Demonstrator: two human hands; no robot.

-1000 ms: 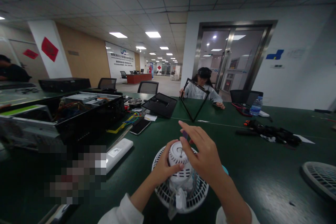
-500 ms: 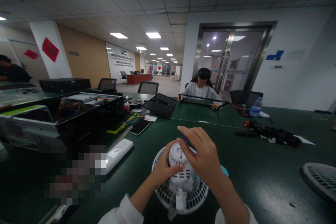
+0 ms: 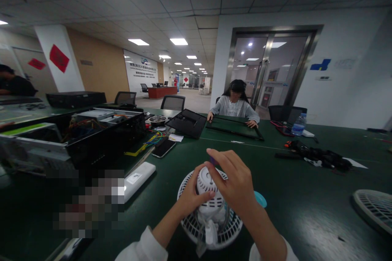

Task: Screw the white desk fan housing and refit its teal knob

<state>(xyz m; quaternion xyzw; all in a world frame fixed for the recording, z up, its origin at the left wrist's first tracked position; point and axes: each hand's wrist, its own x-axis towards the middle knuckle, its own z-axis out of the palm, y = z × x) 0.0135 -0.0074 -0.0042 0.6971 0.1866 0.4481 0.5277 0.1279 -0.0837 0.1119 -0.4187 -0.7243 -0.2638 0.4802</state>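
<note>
My left hand (image 3: 192,191) wraps around the white ribbed motor housing of a small fan (image 3: 208,183), which stands upright over the fan's round white grille (image 3: 196,225). My right hand (image 3: 233,181) is above the housing, pinching a small purple-handled screwdriver (image 3: 212,161). My fingers hide the screwdriver's shaft and tip, so I cannot tell whether it touches the housing. A white cord hangs below the housing.
A teal disc (image 3: 260,199) lies beside the fan. Nearby on the green table (image 3: 306,216) are a second fan grille (image 3: 375,208), a white rectangular device (image 3: 137,180), a phone (image 3: 163,148), and an open computer case (image 3: 101,132). A co-worker (image 3: 234,107) sits across the table.
My right hand has dropped slightly, and its fingers now hide the screwdriver shaft seen earlier. The co-worker has lowered a black frame from upright to flat on the table.
</note>
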